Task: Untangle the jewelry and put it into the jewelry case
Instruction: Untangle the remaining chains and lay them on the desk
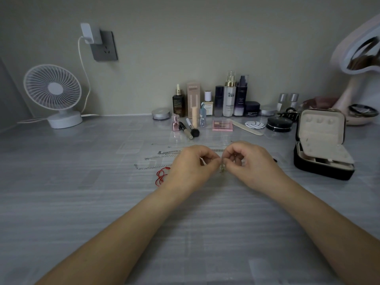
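Hands: two, drawn close together over the table (pixel 82 182); the left hand (pixel 191 163) and the right hand (pixel 248 161) both have curled fingers, pinching.
Held piece: one small gold piece (pixel 222 168), nipped from both sides between the fingertips, just above the table; its detail is too small to tell.
Silver chains: at least four silver chains (pixel 156 157), laid in rows left of the left hand.
Red cord: one red cord (pixel 161 175), bunched beside the left wrist.
Jewelry case: one black jewelry case (pixel 322 140), lid standing open, pale lining, right of the right hand and apart from it.
Back of table: one white fan (pixel 52 93) at left, one mirror (pixel 357 56) at right.
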